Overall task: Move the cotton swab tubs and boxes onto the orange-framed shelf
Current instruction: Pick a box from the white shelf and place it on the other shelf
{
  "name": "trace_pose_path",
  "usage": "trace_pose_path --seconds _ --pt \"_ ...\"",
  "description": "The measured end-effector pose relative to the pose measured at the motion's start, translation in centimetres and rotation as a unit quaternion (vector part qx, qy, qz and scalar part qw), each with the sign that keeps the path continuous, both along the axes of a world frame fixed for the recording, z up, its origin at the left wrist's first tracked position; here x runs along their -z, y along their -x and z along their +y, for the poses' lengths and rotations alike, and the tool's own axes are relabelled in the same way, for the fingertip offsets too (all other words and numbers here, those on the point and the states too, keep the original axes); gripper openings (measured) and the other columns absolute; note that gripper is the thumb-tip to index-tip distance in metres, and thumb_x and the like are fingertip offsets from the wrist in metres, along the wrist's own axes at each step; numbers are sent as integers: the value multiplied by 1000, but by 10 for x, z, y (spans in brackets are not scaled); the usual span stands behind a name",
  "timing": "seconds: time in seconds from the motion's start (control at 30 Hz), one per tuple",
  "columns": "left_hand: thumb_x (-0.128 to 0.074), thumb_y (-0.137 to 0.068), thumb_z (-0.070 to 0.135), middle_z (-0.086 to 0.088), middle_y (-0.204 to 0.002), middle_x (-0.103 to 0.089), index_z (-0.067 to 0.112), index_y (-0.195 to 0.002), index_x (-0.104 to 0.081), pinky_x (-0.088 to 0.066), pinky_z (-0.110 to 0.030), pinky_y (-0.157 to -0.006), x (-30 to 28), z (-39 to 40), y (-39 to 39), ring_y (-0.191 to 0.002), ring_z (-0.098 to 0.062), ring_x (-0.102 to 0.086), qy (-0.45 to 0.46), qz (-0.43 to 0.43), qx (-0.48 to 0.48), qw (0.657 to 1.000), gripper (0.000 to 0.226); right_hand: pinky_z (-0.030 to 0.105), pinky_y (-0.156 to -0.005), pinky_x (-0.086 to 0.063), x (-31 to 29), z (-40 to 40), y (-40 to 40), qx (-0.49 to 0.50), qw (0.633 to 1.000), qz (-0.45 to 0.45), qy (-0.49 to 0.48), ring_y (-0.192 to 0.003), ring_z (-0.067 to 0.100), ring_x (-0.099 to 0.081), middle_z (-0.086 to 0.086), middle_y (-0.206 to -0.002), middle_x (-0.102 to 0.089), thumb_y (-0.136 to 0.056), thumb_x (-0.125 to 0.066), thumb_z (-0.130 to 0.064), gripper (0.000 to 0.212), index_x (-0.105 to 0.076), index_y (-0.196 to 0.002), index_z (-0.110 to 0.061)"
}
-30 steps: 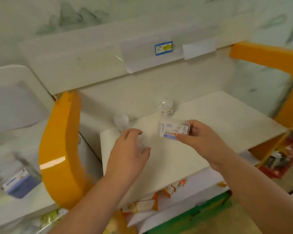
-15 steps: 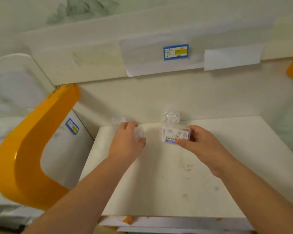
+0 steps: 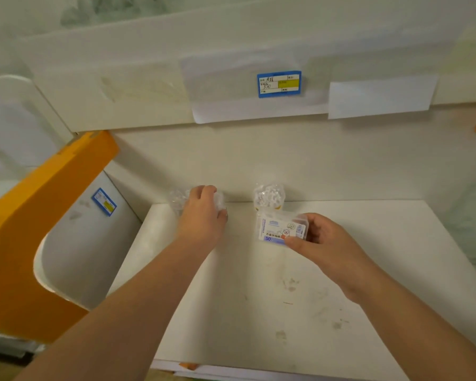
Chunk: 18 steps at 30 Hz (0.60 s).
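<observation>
Left hand (image 3: 204, 215) grips a clear tub (image 3: 220, 200) at the shelf's (image 3: 259, 312) eleven o'clock; right hand (image 3: 318, 240) pinches a box (image 3: 278, 226). One tub (image 3: 268, 196) already stands at twelve; both held items remain unplaced.

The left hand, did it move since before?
Yes. The left hand went deeper toward the back wall, carrying its tub beside another tub.

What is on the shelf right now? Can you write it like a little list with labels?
shelf: white board with an orange frame on its left
left hand: left hand closed over a clear tub near the back wall
right hand: right hand holding a small labelled box
back of shelf: another clear tub standing alone, behind the box
above: blue and yellow price tag
</observation>
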<state>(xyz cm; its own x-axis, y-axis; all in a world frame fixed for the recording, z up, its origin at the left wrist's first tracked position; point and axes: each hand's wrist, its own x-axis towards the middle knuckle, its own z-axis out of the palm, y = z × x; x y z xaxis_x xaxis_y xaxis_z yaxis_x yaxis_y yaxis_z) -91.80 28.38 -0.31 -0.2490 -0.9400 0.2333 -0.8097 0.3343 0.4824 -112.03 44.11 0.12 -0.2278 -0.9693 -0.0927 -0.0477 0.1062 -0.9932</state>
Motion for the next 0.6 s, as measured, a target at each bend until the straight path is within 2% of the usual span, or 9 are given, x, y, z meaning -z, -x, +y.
trace_pose_path --seconds 0.1,0.17,0.3,0.43,0.6 --pt "-63 -87 19 -7 -145 -34 14 -133 -44 -41 -41 -101 1 -4 -1 -127 -29 -43 4 -12 -1 1000 50 35 -94 -52 1 0 2 -4 1000 -1 0 -102 19 -69 -5 -103 -75 -86 -73 -13 26 -66 -107 -26" --pt "-62 -88 20 -7 -151 -27 16 -137 -41 -37 -41 -105 0 -3 -2 -136 -29 -32 14 -41 -1 999 53 35 -93 -52 0 1 4 -7 1000 6 0 -101 20 -68 -5 -102 -75 -87 -73 -13 25 -67 -106 -27" --pt "-59 -89 20 -5 -154 -26 19 -140 -39 -31 -44 -111 -4 10 1 -145 -23 -16 80 -88 42 992 55 33 -93 -52 1 1 18 19 1000 11 -4 -101 16 -69 -7 -102 -75 -86 -73 -14 24 -67 -106 -27" --pt "-60 -89 20 -5 -153 -30 17 -140 -41 -26 -40 -114 -9 26 8 -145 -23 -16 104 -110 69 986 55 32 -90 -52 3 3 41 64 997 40 -15 -98 13 -68 -12 -100 -74 -85 -75 -22 25 -68 -108 -31" --pt "-64 -85 24 -2 -149 -36 18 -137 -47 -28 -35 -111 -13 47 26 -141 -21 -26 119 -112 108 981 55 28 -88 -52 8 21 83 133 988 80 -2 -94 11 -70 -10 -96 -76 -84 -76 -17 24 -70 -103 -30"
